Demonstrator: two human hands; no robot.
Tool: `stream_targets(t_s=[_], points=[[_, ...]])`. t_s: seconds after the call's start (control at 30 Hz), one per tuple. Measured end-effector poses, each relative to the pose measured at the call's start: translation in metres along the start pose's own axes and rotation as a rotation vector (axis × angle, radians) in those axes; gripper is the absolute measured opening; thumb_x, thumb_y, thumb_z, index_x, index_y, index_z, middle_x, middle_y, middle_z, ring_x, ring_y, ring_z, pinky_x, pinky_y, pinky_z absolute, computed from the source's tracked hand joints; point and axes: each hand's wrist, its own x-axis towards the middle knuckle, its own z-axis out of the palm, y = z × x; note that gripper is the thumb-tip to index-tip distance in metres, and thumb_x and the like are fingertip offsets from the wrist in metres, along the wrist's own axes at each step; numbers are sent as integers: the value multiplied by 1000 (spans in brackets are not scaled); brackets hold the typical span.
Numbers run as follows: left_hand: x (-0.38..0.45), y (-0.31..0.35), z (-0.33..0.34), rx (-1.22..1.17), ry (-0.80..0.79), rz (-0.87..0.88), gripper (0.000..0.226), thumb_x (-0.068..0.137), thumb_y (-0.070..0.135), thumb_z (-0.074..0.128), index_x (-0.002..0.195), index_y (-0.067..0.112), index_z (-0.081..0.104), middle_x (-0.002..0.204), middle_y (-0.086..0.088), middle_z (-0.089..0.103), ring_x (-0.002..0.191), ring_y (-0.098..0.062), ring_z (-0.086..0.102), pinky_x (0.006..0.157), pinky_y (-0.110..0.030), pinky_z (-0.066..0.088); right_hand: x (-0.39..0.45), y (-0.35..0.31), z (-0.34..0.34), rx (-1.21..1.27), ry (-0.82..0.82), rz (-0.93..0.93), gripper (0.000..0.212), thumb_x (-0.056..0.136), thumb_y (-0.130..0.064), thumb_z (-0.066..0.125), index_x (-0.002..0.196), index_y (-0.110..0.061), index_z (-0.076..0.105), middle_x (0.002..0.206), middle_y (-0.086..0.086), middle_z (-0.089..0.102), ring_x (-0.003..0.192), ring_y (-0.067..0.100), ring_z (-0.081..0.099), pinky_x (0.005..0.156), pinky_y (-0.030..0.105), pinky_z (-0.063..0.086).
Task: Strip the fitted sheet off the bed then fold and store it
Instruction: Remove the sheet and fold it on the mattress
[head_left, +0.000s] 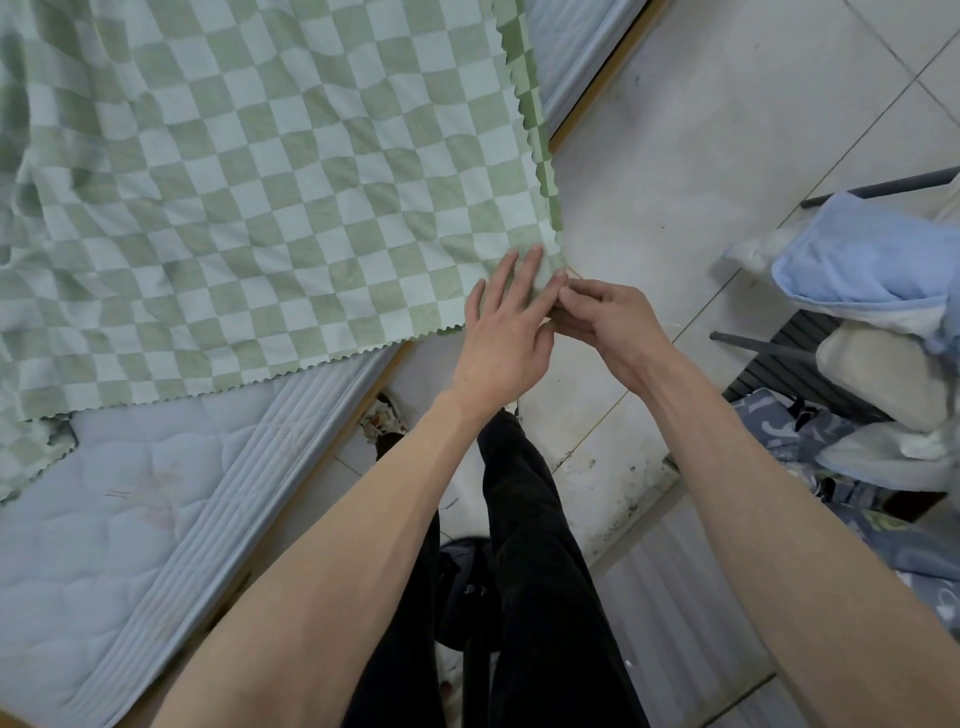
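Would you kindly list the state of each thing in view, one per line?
checked sheet: spread wrinkled over the bed, its near corner off the mattress edge.
mattress: near part bare, uncovered.
left hand: fingers straight, resting on the sheet's corner.
right hand: fingers curled, pinching the sheet's corner.
blue pillow: piled on a chair with other bedding.
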Motion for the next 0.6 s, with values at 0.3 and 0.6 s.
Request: stream_targets(t_s=[0.3,0.6], points=[[-3,7,-7,-1893,374,-1493,73,90,65,61,141,15,47,129,-10,59,113,-21,63,97,-45,55,9,5,16,158,504,22,9,92,-8,63,98,-13,68,97,11,77,82,21,78,77,33,63],[7,-19,-16,-1782,755,-1582,50,92,51,69,127,17,57,112,-1,65,92,-13,63,95,-35,56,16,-3,10,121,551,86,18,94,-4,60,111,-7,65,93,11,76,70,17,76,67,29,60]])
